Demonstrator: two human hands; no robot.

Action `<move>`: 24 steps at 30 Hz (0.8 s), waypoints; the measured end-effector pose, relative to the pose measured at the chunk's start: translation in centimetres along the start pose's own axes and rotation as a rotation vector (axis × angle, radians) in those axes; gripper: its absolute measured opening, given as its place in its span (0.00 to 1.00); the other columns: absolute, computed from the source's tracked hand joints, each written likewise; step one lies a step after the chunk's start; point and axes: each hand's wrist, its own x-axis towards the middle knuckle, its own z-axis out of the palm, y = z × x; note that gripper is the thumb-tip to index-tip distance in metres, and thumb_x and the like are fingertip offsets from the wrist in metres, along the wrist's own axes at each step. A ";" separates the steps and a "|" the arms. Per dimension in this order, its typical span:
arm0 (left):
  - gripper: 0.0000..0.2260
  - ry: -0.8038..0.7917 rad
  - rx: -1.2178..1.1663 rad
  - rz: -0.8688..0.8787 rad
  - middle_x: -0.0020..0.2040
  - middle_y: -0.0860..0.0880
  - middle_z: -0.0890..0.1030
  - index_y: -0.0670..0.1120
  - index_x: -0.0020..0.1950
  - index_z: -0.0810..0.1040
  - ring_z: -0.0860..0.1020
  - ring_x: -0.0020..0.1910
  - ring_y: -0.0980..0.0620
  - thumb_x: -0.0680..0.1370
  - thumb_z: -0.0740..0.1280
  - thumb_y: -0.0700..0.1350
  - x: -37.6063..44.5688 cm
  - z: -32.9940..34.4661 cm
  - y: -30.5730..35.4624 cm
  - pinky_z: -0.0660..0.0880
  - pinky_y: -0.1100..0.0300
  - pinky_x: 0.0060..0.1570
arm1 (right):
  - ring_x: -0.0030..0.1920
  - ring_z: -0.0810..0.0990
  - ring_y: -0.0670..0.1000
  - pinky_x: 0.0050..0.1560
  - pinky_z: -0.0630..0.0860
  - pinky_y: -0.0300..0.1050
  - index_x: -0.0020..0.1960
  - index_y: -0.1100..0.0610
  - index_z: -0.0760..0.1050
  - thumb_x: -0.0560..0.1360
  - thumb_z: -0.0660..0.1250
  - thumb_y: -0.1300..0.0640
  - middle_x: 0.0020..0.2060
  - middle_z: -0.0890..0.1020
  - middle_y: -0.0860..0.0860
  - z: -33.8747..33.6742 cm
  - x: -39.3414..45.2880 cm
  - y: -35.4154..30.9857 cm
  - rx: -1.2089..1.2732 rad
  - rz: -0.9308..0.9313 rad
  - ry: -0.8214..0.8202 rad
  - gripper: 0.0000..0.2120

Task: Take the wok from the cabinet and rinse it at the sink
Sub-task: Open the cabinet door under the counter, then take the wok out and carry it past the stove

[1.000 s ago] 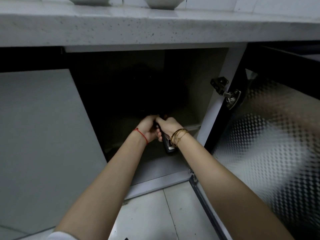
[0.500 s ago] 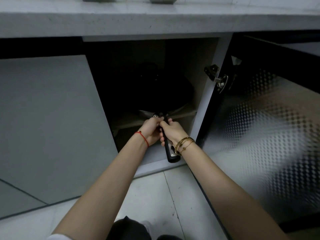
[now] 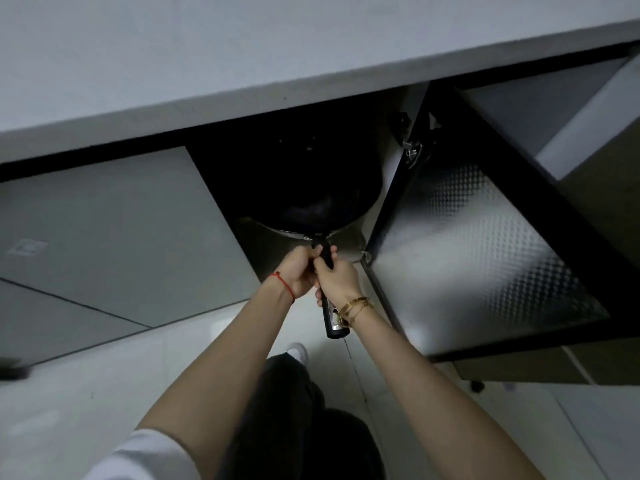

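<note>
Drawn outward since the earlier frame, wok [image 3: 311,188] half clears the cabinet [image 3: 398,188]; left hand [image 3: 299,271] and right hand [image 3: 337,278], fingers wrapped tight, grip its handle [image 3: 331,317].

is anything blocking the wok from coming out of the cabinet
Nothing visible does. Both the left hand and right hand grip the handle, the wok sits in the opening, and the cabinet door stands swung open.
</note>
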 end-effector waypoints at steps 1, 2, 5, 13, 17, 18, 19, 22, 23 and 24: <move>0.12 -0.012 -0.009 -0.021 0.35 0.50 0.80 0.43 0.51 0.74 0.71 0.21 0.49 0.82 0.52 0.43 -1.3 0.5 -0.4 0.65 0.65 0.15 | 0.17 0.72 0.47 0.18 0.70 0.38 0.39 0.63 0.72 0.78 0.59 0.55 0.25 0.74 0.55 -0.3 -1.5 -0.1 0.008 0.020 0.000 0.14; 0.12 -0.019 -0.023 -0.045 0.34 0.51 0.80 0.43 0.51 0.74 0.72 0.20 0.50 0.82 0.51 0.43 -2.6 1.1 -0.8 0.65 0.66 0.15 | 0.17 0.72 0.48 0.18 0.70 0.38 0.38 0.63 0.72 0.78 0.59 0.55 0.25 0.74 0.55 -0.6 -2.9 -0.1 0.013 0.041 0.002 0.14; 0.12 -0.019 -0.063 -0.110 0.35 0.50 0.79 0.43 0.49 0.73 0.72 0.18 0.52 0.82 0.51 0.43 -7.0 2.9 -1.8 0.64 0.67 0.14 | 0.17 0.72 0.48 0.18 0.70 0.38 0.37 0.64 0.71 0.78 0.59 0.54 0.24 0.74 0.54 -1.8 -7.4 -0.4 0.004 0.102 0.001 0.16; 0.12 0.019 -0.077 -0.224 0.36 0.52 0.81 0.44 0.48 0.75 0.73 0.29 0.50 0.81 0.53 0.45 -17.6 6.9 -4.3 0.66 0.64 0.16 | 0.19 0.74 0.51 0.23 0.73 0.43 0.31 0.60 0.70 0.77 0.60 0.51 0.24 0.76 0.54 -4.8 -19.5 -1.8 -0.017 0.187 0.032 0.19; 0.13 0.005 -0.037 -0.237 0.38 0.49 0.78 0.43 0.48 0.74 0.68 0.17 0.52 0.82 0.52 0.44 -23.4 9.7 -4.7 0.63 0.67 0.13 | 0.20 0.74 0.50 0.24 0.75 0.43 0.31 0.60 0.71 0.78 0.60 0.51 0.23 0.76 0.53 -6.5 -25.2 -2.9 -0.016 0.212 0.027 0.20; 0.13 0.006 -0.029 -0.240 0.39 0.49 0.77 0.43 0.49 0.74 0.68 0.16 0.52 0.82 0.52 0.44 -24.8 10.3 -4.8 0.62 0.67 0.13 | 0.19 0.73 0.49 0.23 0.74 0.41 0.31 0.60 0.71 0.78 0.59 0.52 0.23 0.75 0.52 -7.0 -26.6 -3.2 -0.016 0.214 0.026 0.20; 0.12 0.004 -0.027 -0.241 0.40 0.48 0.77 0.43 0.49 0.74 0.69 0.16 0.53 0.82 0.52 0.44 -26.2 10.8 -4.9 0.63 0.67 0.13 | 0.18 0.73 0.49 0.22 0.73 0.40 0.31 0.60 0.71 0.78 0.59 0.52 0.23 0.75 0.52 -7.3 -27.9 -3.4 -0.021 0.210 0.024 0.20; 0.11 -0.011 -0.037 -0.235 0.41 0.47 0.75 0.41 0.53 0.71 0.71 0.17 0.53 0.82 0.51 0.44 -30.3 12.4 -5.0 0.63 0.67 0.14 | 0.19 0.73 0.49 0.23 0.73 0.41 0.32 0.60 0.71 0.78 0.59 0.52 0.22 0.75 0.51 -8.3 -31.9 -4.2 -0.028 0.212 0.020 0.19; 0.11 -0.020 -0.040 -0.230 0.41 0.47 0.74 0.41 0.54 0.71 0.71 0.17 0.54 0.82 0.51 0.43 -31.6 13.0 -5.1 0.63 0.67 0.14 | 0.19 0.73 0.49 0.24 0.73 0.42 0.32 0.60 0.71 0.78 0.59 0.52 0.22 0.75 0.51 -8.7 -33.2 -4.5 -0.020 0.218 0.020 0.19; 0.11 -0.026 -0.044 -0.227 0.41 0.47 0.74 0.40 0.55 0.70 0.72 0.17 0.54 0.82 0.51 0.43 -32.9 13.6 -5.1 0.64 0.66 0.14 | 0.19 0.73 0.49 0.24 0.74 0.42 0.32 0.60 0.71 0.78 0.59 0.52 0.22 0.75 0.52 -9.1 -34.5 -4.8 -0.016 0.223 0.018 0.19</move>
